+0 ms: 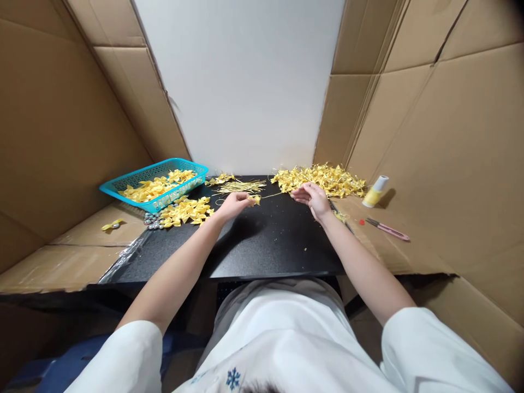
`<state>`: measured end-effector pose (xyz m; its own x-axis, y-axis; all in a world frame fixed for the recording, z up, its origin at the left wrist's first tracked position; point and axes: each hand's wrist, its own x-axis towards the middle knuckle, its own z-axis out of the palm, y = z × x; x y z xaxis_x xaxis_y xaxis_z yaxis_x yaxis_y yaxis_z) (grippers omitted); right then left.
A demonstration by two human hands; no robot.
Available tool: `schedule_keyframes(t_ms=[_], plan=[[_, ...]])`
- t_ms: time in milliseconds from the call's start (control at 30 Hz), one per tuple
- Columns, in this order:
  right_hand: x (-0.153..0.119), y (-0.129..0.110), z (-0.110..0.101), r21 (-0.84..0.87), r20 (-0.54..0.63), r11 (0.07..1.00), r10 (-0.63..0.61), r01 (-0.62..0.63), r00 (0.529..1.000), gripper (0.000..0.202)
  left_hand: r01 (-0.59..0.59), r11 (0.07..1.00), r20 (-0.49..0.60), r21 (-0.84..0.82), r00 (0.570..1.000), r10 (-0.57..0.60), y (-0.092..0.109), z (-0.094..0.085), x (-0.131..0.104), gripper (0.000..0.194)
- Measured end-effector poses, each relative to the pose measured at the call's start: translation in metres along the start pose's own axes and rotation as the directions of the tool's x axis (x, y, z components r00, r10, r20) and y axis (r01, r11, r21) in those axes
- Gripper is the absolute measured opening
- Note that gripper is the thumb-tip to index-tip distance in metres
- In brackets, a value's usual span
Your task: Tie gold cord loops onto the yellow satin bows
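Note:
My left hand is closed in a pinch on a small yellow bow above the middle of the black table. A thin yellow strand stretches from near the bow toward my right hand, whose fingers are apart just in front of a large heap of yellow bows with ties. Behind my left hand lie loose yellow ties. A smaller pile of yellow bows is to the left of it, beside some silvery round pieces.
A turquoise basket with yellow bows stands at the back left. One bow lies on cardboard. At right are a yellow-and-white spool and a pink cutter. Cardboard walls rise on both sides.

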<state>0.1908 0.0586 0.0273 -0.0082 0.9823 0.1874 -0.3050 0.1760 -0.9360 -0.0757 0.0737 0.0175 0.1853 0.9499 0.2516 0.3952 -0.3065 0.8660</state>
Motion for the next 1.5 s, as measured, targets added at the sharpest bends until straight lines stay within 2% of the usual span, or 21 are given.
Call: schedule_keyframes(t_ms=[100, 200, 267, 400, 500, 567, 667, 733, 800, 967, 1067, 1133, 1200, 1333, 1500], plan=[[0.001, 0.005, 0.002, 0.031, -0.082, 0.999, -0.04, 0.043, 0.996, 0.022, 0.045, 0.984, -0.058, -0.174, 0.997, -0.056, 0.003, 0.006, 0.001, 0.024], [-0.001, 0.007, 0.004, 0.129, -0.117, 0.982, -0.124, 0.139, 0.985, 0.021, 0.09, 0.952, -0.113, -0.291, 0.985, -0.128, 0.006, 0.01, 0.002, 0.023], [-0.005, 0.004, 0.006, 0.206, -0.091, 0.964, -0.151, 0.167, 0.984, 0.021, 0.116, 0.933, -0.131, -0.339, 0.977, -0.169, 0.007, 0.012, 0.002, 0.023], [-0.014, -0.005, 0.011, 0.287, 0.0, 0.947, -0.153, 0.146, 0.988, 0.028, 0.157, 0.881, -0.13, -0.446, 0.963, -0.237, 0.008, 0.013, 0.002, 0.022], [-0.018, -0.009, 0.013, 0.286, 0.075, 0.956, -0.083, 0.059, 0.994, 0.027, 0.148, 0.841, -0.107, -0.521, 0.966, -0.236, 0.011, 0.013, 0.002, 0.023], [-0.018, -0.008, 0.012, 0.229, 0.179, 0.972, 0.011, -0.052, 0.984, 0.026, 0.119, 0.808, -0.086, -0.578, 0.975, -0.205, 0.014, 0.012, 0.001, 0.024], [-0.017, -0.002, 0.009, 0.061, 0.378, 0.971, 0.193, -0.233, 0.905, 0.03, 0.064, 0.741, -0.049, -0.669, 0.99, -0.13, 0.021, 0.01, -0.002, 0.028], [-0.015, 0.004, 0.007, -0.035, 0.453, 0.949, 0.294, -0.313, 0.841, 0.032, 0.034, 0.708, -0.027, -0.705, 0.997, -0.075, 0.026, 0.008, -0.005, 0.03], [-0.012, 0.008, 0.005, -0.076, 0.452, 0.934, 0.344, -0.349, 0.823, 0.032, 0.007, 0.695, -0.007, -0.719, 1.0, -0.017, 0.03, 0.007, -0.007, 0.031], [-0.006, 0.014, 0.0, -0.077, 0.363, 0.935, 0.35, -0.347, 0.863, 0.032, 0.006, 0.714, 0.067, -0.7, 0.996, 0.057, 0.036, 0.007, -0.013, 0.029], [-0.005, 0.024, 0.002, -0.144, 0.382, 0.926, 0.377, -0.348, 0.844, 0.037, 0.025, 0.739, 0.115, -0.673, 0.991, 0.071, 0.038, 0.011, -0.017, 0.025], [-0.005, 0.033, 0.006, -0.213, 0.412, 0.92, 0.391, -0.33, 0.823, 0.039, 0.022, 0.756, 0.154, -0.655, 0.982, 0.105, 0.04, 0.015, -0.02, 0.024], [-0.004, 0.043, 0.011, -0.272, 0.423, 0.924, 0.365, -0.268, 0.829, 0.038, 0.002, 0.776, 0.203, -0.63, 0.966, 0.162, 0.043, 0.02, -0.023, 0.024], [0.005, 0.06, 0.02, -0.327, 0.374, 0.943, 0.189, -0.062, 0.908, 0.028, -0.032, 0.816, 0.318, -0.577, 0.911, 0.261, 0.048, 0.032, -0.029, 0.032], [0.015, 0.069, 0.015, -0.457, 0.226, 0.879, -0.034, 0.136, 0.974, 0.015, 0.02, 0.913, 0.548, -0.407, 0.805, 0.226, 0.047, 0.052, -0.034, 0.028]])
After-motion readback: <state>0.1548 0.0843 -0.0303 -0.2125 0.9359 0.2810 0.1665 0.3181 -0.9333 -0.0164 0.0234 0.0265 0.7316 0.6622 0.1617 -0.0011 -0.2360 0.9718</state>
